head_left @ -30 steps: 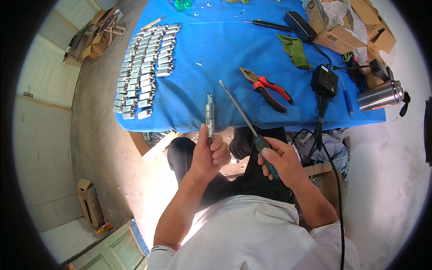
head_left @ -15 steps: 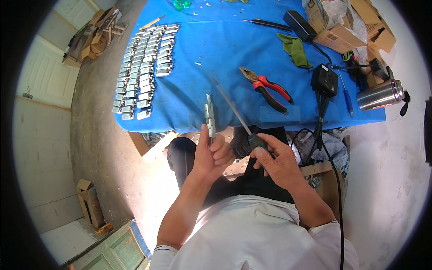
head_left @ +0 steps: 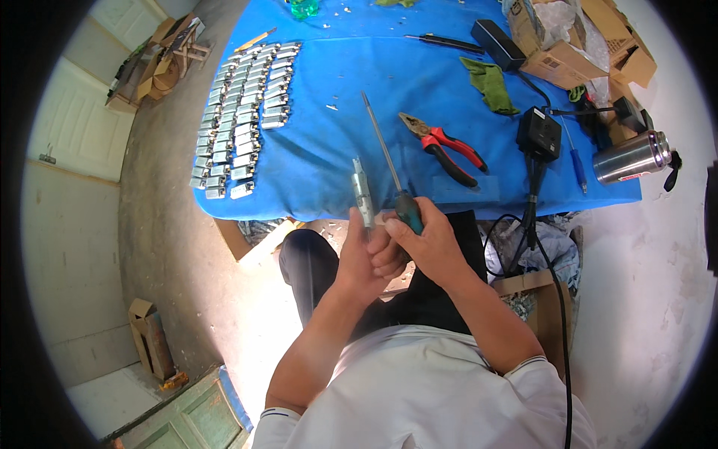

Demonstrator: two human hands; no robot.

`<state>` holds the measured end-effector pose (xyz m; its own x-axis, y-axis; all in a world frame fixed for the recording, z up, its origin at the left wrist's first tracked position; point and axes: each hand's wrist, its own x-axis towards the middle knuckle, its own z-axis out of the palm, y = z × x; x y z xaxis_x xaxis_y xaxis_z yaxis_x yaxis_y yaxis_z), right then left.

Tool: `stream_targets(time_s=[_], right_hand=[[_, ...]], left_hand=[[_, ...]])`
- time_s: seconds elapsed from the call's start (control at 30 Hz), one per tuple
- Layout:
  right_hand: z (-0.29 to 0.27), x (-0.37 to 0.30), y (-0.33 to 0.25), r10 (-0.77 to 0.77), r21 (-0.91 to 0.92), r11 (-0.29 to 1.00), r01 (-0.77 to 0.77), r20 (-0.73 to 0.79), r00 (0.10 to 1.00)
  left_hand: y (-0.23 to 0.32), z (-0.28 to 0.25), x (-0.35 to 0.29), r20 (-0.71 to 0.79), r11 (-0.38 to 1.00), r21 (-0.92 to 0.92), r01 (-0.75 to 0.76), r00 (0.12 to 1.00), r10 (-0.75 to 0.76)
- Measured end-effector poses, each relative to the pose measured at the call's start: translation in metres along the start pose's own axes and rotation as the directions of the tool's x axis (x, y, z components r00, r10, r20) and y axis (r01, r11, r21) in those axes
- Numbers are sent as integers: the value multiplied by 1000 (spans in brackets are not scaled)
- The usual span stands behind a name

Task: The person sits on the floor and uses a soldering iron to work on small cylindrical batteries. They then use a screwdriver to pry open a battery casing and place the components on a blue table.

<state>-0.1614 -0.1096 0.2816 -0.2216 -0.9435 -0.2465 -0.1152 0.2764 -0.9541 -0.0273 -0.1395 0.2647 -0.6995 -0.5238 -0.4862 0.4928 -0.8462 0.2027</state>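
My left hand (head_left: 372,258) is closed around the lower end of a narrow silvery metal part (head_left: 362,191), which points up toward the table. In my right hand (head_left: 430,238) is a screwdriver (head_left: 383,144) with a dark teal handle, its long shaft reaching up over the blue cloth. The two hands are close together in front of the table edge, and the shaft stands just right of the metal part, apart from it. Red-and-black pliers (head_left: 449,150) lie on the cloth to the right. Rows of similar small metal parts (head_left: 245,112) cover the table's left side.
On the blue-covered table (head_left: 336,150) are a green cloth (head_left: 490,86), a black adapter (head_left: 498,45), a black power box (head_left: 539,135) with cables, and a blue screwdriver (head_left: 579,168). A steel flask (head_left: 632,159) lies at right, near cardboard boxes (head_left: 565,63). One cable hangs beside my right arm.
Both hands have come closer together, the left moving right and the right moving left. The screwdriver has swung more upright, and the metal part has shifted slightly right.
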Motion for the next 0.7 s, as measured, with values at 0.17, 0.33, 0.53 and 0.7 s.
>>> stream_targets(time_s=[0.17, 0.33, 0.53, 0.7], right_hand=[[12, 7, 3, -15, 85, 996, 10, 63, 998], [11, 11, 1, -49, 5, 999, 48, 90, 995], [-15, 15, -22, -37, -14, 999, 44, 301, 953], [-26, 15, -38, -1, 44, 999, -21, 440, 898]], left_hand=[[-8, -7, -10, -29, 998, 54, 24, 999, -23], [-18, -11, -11, -59, 987, 151, 59, 997, -50], [-17, -8, -14, -5, 964, 259, 59, 998, -59], [-18, -7, -6, -69, 876, 482, -29, 995, 70]])
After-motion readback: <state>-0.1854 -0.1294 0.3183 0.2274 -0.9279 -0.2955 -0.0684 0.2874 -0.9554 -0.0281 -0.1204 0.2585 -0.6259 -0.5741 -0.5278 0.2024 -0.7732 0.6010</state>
